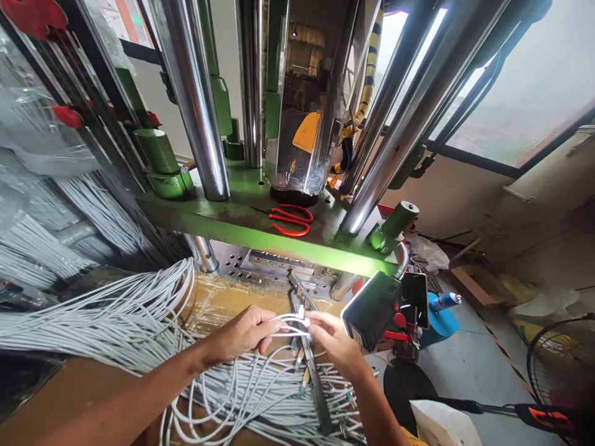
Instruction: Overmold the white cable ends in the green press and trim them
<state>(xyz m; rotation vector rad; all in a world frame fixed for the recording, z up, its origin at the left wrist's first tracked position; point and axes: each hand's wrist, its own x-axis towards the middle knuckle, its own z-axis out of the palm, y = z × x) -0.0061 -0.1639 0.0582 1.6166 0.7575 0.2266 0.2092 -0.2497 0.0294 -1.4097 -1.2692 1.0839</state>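
Note:
Several white cables (290,329) run between my two hands, above the cardboard-brown work surface. My left hand (248,331) pinches them between thumb and fingers a little behind their ends. At the white connector ends (303,314), my right hand (332,339) has its fingertips closed on the plugs. Beneath my hands lies a dark metal bar (316,378), slanting toward me. A thick spread of loose white cables (246,396) covers the surface below, with metal and green tips at its right side.
A green press plate (232,226) on shiny columns (195,99) stands ahead, bearing red-handled scissors (292,221). Below it is a perforated metal bed (232,263). A dark-screened box (372,310) stands right of my right hand. A cable bundle (116,303) extends left; a fan (562,365) is at far right.

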